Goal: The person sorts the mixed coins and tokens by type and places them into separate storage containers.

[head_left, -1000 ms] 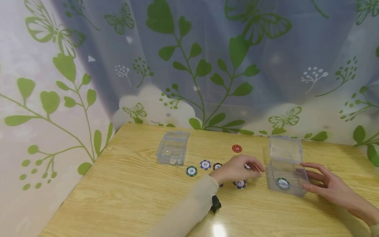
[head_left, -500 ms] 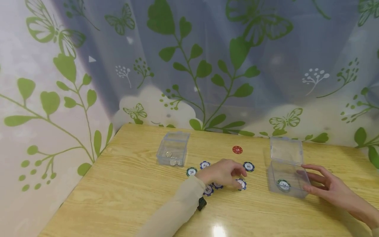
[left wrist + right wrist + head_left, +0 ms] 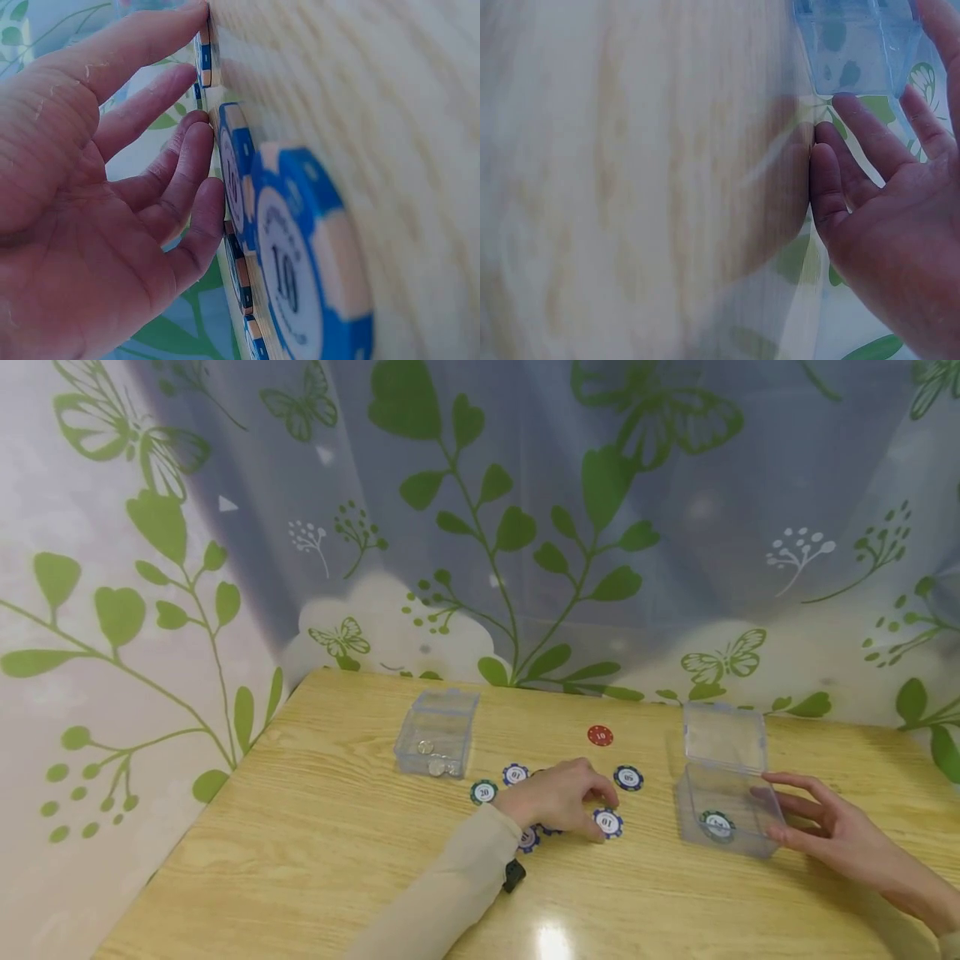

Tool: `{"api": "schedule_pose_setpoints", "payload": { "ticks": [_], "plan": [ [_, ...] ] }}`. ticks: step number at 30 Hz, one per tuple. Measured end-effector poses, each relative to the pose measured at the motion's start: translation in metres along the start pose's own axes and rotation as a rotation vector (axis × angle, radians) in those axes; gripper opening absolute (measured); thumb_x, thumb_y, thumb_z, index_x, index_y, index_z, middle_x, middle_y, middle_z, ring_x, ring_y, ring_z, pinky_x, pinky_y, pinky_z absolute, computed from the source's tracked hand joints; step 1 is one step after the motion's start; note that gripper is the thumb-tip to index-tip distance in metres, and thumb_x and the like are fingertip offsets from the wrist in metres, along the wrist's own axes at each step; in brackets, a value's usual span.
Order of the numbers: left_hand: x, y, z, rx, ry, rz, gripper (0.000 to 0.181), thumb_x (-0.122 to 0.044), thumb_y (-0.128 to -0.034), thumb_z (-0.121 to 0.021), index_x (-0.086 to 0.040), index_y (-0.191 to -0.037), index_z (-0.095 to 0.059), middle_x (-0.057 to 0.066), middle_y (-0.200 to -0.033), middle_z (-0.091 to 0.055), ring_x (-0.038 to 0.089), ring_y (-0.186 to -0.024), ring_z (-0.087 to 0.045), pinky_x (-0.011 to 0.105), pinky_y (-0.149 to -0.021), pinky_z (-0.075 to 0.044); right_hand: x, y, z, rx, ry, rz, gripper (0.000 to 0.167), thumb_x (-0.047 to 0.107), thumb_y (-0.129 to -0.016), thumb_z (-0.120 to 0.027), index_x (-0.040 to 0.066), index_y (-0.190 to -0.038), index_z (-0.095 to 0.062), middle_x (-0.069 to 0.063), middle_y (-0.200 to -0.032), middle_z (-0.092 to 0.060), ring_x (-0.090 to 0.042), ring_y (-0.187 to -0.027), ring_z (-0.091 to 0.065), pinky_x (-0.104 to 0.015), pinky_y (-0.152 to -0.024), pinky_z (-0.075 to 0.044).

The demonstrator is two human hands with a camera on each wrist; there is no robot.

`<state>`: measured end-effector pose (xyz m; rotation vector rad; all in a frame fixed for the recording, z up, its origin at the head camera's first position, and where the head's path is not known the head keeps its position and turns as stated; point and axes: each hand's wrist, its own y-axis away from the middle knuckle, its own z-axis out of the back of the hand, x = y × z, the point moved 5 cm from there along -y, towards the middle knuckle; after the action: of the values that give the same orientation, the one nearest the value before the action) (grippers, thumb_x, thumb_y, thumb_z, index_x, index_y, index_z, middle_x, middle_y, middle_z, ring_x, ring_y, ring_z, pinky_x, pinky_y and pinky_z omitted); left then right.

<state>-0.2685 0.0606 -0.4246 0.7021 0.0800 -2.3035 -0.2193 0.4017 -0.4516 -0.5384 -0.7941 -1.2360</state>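
left hand (image 3: 558, 797) at a blue chip (image 3: 608, 823), right hand (image 3: 828, 831) at a clear box (image 3: 731, 789)

the blue chip lies flat on the table (image 3: 300, 860), just beside the thumb tip of the left hand, which is released, with fingers loosely bent. the right hand is also without grip, its fingers spread along the right side of the clear box. inside this box is one green chip (image 3: 717, 826). on the table i count at least seven chips (image 3: 516, 774), one of them red. farther left, a second box (image 3: 448, 735) contains at least two coins (image 3: 437, 767).
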Motion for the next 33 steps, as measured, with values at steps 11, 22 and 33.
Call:
{"api": "schedule_pose_setpoints", "payload": {
  "ticks": [11, 22, 33],
  "plan": [
    [-0.004, 0.0, 0.001, -0.014, -0.056, 0.05, 0.031, -0.033, -0.0826, -0.087, -0.027, -0.11, -0.072, -0.011, -0.105, -0.058, 0.002, -0.093, -0.048, 0.016, -0.08, -0.044, 0.002, 0.0, -0.001, -0.001, -0.022, 0.016, 0.064, 0.011, -0.102, -0.063, 0.018, -0.156, -0.031, 0.048, -0.127, -0.04, 0.03, -0.112, -0.04, -0.018, -0.075, -0.055],
    [-0.008, 0.0, -0.003, 0.003, -0.038, 0.092, 0.038, -0.032, -0.0836, -0.086, -0.034, -0.112, -0.061, -0.015, -0.095, -0.063, 0.004, -0.081, -0.055, 0.023, -0.067, -0.046, 0.001, 0.001, -0.002, -0.01, -0.014, 0.003, 0.063, 0.012, -0.102, -0.064, 0.018, -0.156, -0.032, 0.048, -0.126, -0.038, 0.031, -0.111, -0.038, -0.019, -0.075, -0.055],
    [-0.011, 0.003, 0.0, 0.002, -0.019, 0.106, 0.037, -0.031, -0.0862, -0.083, -0.035, -0.117, -0.063, -0.014, -0.079, -0.06, 0.004, -0.07, -0.053, 0.023, -0.057, -0.043, 0.001, 0.0, 0.0, -0.012, -0.002, 0.017, 0.065, 0.015, -0.102, -0.064, 0.016, -0.157, -0.03, 0.048, -0.128, -0.036, 0.031, -0.113, -0.036, -0.017, -0.077, -0.054]
  ]
}}
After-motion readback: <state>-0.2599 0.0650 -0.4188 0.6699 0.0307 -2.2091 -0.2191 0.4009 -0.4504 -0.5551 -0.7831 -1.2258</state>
